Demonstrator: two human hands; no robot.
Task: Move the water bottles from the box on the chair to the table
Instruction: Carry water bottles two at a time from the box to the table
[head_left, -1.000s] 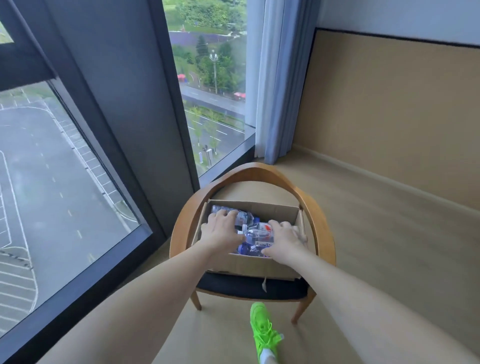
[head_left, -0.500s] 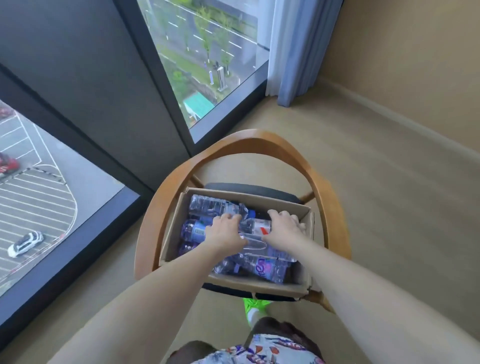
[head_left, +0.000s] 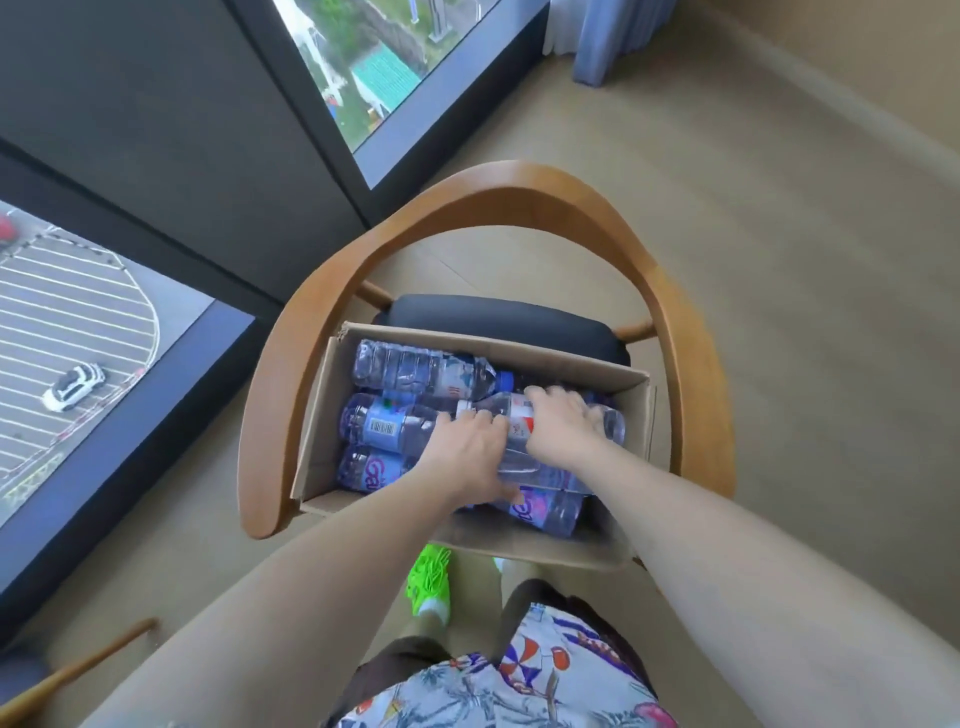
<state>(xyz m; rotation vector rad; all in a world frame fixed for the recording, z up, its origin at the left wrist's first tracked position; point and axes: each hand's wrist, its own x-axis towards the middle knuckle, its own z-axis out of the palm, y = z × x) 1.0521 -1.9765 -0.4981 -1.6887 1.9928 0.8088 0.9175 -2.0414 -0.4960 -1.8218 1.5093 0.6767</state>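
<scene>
An open cardboard box (head_left: 638, 415) sits on the dark cushion of a wooden chair (head_left: 524, 195), and it is packed with clear plastic water bottles lying on their sides. The far bottle (head_left: 415, 370) runs along the back wall with its blue cap pointing right; in front of it lies a blue-labelled bottle (head_left: 382, 425) showing a barcode, and nearest the front wall are purple-labelled bottles (head_left: 363, 470), one more showing at the front right corner. On top of these lies a clear bottle with a red-and-white label (head_left: 519, 423), angled across the pile. Both hands are down on it: the left hand (head_left: 467, 457) has its fingers curled over the neck end, and the right hand (head_left: 563, 421) grips the body further right, fingers wrapped over the top. The bottles fill the box nearly wall to wall, with the right wall just beside the right hand. The chair's curved wooden backrest and arms ring the box on three sides, leaving the near side and the way straight up open. Beyond the chair is bare beige floor (head_left: 805, 260), with a dark window frame (head_left: 182, 130) close on the left and a blue curtain (head_left: 608, 36) at the far corner. A bright green shoe (head_left: 428, 577) stands on the floor just in front of the chair.
</scene>
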